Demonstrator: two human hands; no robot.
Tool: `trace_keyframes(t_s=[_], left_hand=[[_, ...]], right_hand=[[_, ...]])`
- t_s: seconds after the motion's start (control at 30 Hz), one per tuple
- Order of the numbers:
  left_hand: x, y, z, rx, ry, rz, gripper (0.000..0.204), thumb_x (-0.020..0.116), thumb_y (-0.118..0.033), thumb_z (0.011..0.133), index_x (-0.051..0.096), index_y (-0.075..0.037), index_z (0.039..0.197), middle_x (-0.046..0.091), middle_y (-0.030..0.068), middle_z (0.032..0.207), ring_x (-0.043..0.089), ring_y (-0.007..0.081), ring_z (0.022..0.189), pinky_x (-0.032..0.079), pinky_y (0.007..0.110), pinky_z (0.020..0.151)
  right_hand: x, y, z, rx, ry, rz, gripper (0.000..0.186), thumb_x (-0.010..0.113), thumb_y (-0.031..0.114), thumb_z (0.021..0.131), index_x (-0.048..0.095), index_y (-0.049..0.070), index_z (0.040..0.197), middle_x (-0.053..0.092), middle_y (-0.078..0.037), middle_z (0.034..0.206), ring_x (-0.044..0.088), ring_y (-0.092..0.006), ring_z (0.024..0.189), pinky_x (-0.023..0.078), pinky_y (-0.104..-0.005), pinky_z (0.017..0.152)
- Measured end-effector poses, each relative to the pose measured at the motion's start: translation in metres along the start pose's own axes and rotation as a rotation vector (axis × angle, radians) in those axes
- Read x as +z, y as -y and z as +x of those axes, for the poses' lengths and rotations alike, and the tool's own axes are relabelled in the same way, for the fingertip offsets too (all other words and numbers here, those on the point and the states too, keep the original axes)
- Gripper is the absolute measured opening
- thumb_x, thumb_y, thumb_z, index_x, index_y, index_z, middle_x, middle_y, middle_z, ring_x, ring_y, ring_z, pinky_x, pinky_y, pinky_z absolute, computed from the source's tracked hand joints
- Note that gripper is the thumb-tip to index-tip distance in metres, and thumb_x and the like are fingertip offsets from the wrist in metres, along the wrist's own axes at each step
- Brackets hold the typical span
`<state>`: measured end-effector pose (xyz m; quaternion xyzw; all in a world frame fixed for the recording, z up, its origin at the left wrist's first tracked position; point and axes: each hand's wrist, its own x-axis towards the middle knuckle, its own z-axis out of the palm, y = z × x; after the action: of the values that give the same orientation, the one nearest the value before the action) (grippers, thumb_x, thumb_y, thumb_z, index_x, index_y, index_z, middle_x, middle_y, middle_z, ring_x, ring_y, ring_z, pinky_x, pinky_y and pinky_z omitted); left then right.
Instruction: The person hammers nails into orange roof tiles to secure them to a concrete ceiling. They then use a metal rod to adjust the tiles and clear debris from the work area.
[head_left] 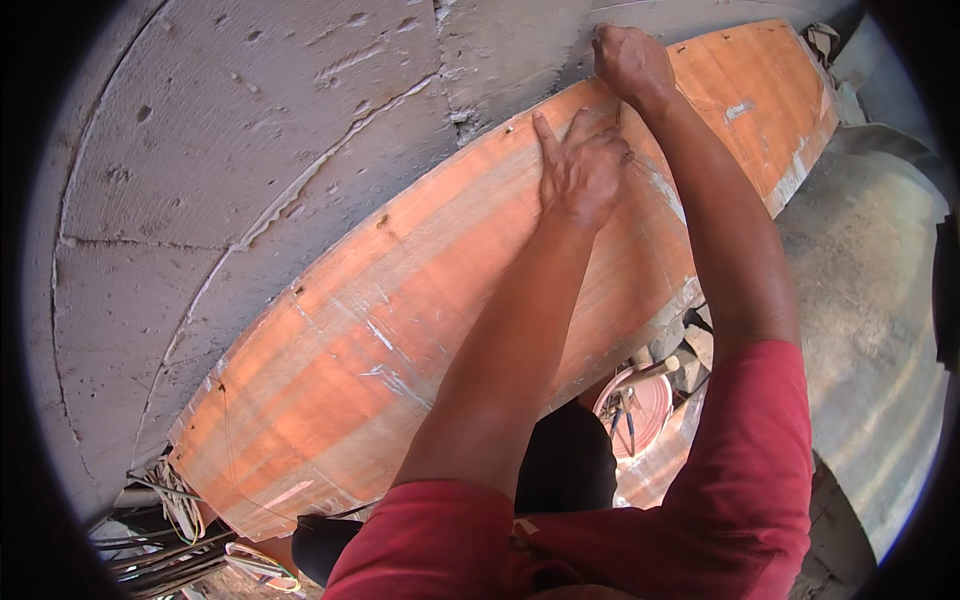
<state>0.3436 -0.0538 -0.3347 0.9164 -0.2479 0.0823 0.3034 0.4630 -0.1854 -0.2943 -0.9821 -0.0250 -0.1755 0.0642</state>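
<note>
A long orange-brown wooden panel (470,270) with a curved edge leans slantwise before me, its surface scuffed and streaked white. My left hand (585,175) rests on it near the upper edge. Two of its fingers stretch over the wood, while the others curl together at the side by my right hand; what they pinch is hidden. Just above and to the right, my right hand (632,65) is closed in a fist at the panel's edge. A thin dark rod or wire (618,112) shows below that fist, reaching toward the left hand. The fist hides what it grips.
Behind the panel rises a rough grey wall (250,130) with cracks. Small nails or pegs (383,220) dot the panel's edge. A pink bucket (635,410) with tools stands below, near broken stones. Grey curved sheeting (870,260) lies right; bundled wires (180,505) lie lower left.
</note>
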Motion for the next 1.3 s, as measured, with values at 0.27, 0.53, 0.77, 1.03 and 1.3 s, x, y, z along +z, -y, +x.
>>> trace_keyframes(t_s=[0.27,0.53,0.77,1.03,1.3], left_hand=[[-0.006,0.000,0.001,-0.030,0.001,-0.036,0.015,0.056,-0.019,0.090,0.070,-0.017,0.096,0.066,-0.0011,0.110,0.041,0.0246,0.132,0.009,0.064,0.111],[0.000,0.005,0.001,-0.026,0.001,-0.042,0.017,0.057,-0.020,0.090,0.066,-0.014,0.103,0.066,0.0010,0.110,0.041,0.0252,0.131,0.010,0.066,0.110],[-0.015,0.010,-0.008,0.012,0.026,-0.050,0.051,0.069,-0.025,0.079,0.051,-0.017,0.125,0.049,0.0007,0.131,0.038,0.0244,0.130,0.008,0.066,0.111],[-0.045,0.000,-0.028,0.125,0.182,-0.122,0.062,0.067,-0.031,0.080,0.045,-0.016,0.136,0.043,0.0086,0.141,0.021,0.0312,0.142,0.006,0.061,0.114],[-0.206,0.063,-0.242,-0.131,0.133,-0.001,0.033,0.066,-0.013,0.080,0.063,-0.010,0.113,0.047,0.0140,0.137,0.028,0.0376,0.139,0.018,0.053,0.113]], right_hand=[[-0.046,-0.056,-0.065,0.190,0.204,-0.107,0.023,0.051,0.023,0.090,0.063,0.004,0.089,0.066,-0.022,0.084,0.064,-0.0384,0.083,0.050,-0.0481,0.073],[-0.060,0.050,-0.039,-0.133,0.032,0.143,0.023,0.050,0.025,0.091,0.062,0.006,0.088,0.065,-0.019,0.075,0.062,-0.0402,0.073,0.049,-0.0476,0.066],[-0.112,-0.068,-0.142,0.300,-0.049,0.051,0.031,0.048,0.024,0.093,0.060,-0.004,0.088,0.061,-0.026,0.076,0.059,-0.0428,0.072,0.046,-0.0445,0.066],[-0.184,-0.174,-0.275,0.543,-0.129,-0.392,0.082,0.064,0.050,0.085,0.032,0.001,0.143,0.038,-0.034,0.137,0.044,-0.0475,0.122,0.039,-0.0496,0.100],[-0.116,0.073,-0.359,0.130,0.419,0.245,0.079,0.071,0.038,0.080,0.036,0.003,0.141,0.027,-0.029,0.145,0.030,-0.0427,0.134,0.028,-0.0549,0.106]])
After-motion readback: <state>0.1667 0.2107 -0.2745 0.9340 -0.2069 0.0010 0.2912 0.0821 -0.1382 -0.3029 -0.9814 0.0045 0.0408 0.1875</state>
